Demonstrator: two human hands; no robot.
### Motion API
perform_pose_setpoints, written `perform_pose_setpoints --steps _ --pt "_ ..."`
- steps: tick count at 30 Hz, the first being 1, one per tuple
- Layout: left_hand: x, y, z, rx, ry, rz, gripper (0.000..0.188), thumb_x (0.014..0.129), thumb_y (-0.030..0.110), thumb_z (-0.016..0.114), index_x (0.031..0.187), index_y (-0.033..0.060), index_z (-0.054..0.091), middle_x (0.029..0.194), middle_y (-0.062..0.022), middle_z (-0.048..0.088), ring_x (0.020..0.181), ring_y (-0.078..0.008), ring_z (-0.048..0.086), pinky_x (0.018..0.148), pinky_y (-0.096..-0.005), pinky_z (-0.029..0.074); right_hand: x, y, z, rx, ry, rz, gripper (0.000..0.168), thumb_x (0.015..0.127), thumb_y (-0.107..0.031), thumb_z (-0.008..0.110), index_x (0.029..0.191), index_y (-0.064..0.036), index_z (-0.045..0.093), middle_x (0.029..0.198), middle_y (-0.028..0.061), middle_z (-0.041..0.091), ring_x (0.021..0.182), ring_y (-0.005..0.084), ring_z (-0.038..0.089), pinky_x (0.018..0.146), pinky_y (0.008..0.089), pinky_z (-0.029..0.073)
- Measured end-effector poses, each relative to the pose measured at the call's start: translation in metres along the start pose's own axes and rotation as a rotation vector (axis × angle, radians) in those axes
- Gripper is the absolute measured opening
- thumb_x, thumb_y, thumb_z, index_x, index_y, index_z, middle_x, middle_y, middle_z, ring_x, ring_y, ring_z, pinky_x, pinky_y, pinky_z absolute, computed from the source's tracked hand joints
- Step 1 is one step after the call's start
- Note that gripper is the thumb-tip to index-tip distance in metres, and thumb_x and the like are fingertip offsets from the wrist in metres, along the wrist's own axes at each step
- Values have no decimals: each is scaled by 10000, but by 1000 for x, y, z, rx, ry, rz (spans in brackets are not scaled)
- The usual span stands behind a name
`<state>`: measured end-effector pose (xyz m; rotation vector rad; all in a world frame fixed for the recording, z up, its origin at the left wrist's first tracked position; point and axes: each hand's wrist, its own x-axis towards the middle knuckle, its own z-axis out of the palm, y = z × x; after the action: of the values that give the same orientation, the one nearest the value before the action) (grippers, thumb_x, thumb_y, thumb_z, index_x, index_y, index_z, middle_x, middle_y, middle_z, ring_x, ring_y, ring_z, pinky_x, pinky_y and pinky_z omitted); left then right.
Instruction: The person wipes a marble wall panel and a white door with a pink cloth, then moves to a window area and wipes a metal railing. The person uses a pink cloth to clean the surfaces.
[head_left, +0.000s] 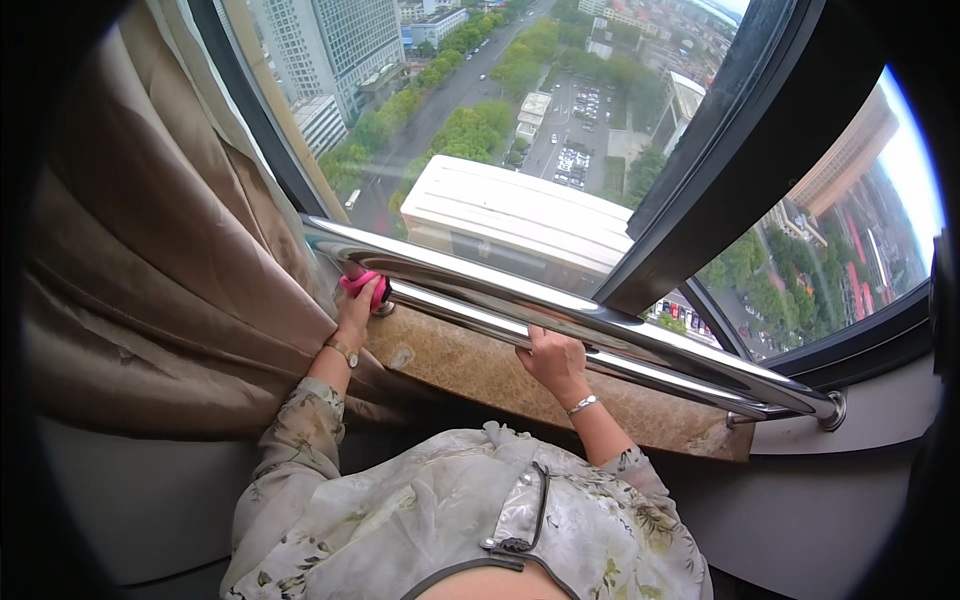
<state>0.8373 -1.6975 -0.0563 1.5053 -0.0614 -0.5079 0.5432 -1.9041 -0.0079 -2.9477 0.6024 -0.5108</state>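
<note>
At the curtain's edge my left hand (364, 300) holds a bright pink item (361, 283) with a dark part, against the left end of the lower steel rail (457, 310). What exactly the pink item is cannot be told. My right hand (559, 364) is closed around the same lower rail farther right, its fingertips partly hidden. Above both hands runs a thicker polished upper rail (480, 274). A brown marbled stone sill (465, 360) lies beneath the rails.
Brown satin curtains (172, 247) hang at the left, touching my left forearm. Behind the rails stands a window with a thick dark frame (720, 165). A round steel mount (834, 411) fixes the rail to the wall at right. Streets and buildings lie far below outside.
</note>
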Motion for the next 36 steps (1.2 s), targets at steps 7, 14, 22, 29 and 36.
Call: perform_pose_setpoints --steps 7,14,22,29,36 --pt "-7 10 3 -202 -36 -219 270 865 325 658 1070 178 563 912 15 604 838 -137 584 750 -336 498 2 -2 -4 7 -29 21 397 684 -311 736 1006 -90 665 734 90 656 702 255 652 640 369 530" --pt "-2 22 14 -557 -27 -283 206 871 23 591 1067 28 529 975 -105 597 913 -243 606 805 -401 540 3 -4 -7 25 6 13 393 669 -299 745 999 -98 673 785 100 662 758 266 653 667 376 529" --pt "-74 17 44 -317 -175 -312 228 761 -87 630 968 0 594 896 -96 627 815 -216 640 666 -322 557 4 -6 -9 58 -91 80 376 672 -285 735 991 -93 681 869 107 666 820 265 644 704 381 517" --pt "-108 57 59 178 -323 429 439 696 -96 625 1105 41 541 1032 -102 591 984 -268 589 891 -372 477 2 -6 -7 58 -67 68 380 678 -267 719 1013 -92 677 972 98 659 888 273 626 771 394 501" --pt "-50 40 33 1539 -229 1117 550 701 116 627 1216 -28 495 1200 -206 501 1191 -360 430 1089 -515 226 5 -4 -7 28 159 -71 275 687 -339 749 814 -117 647 617 72 622 557 246 631 483 360 499"
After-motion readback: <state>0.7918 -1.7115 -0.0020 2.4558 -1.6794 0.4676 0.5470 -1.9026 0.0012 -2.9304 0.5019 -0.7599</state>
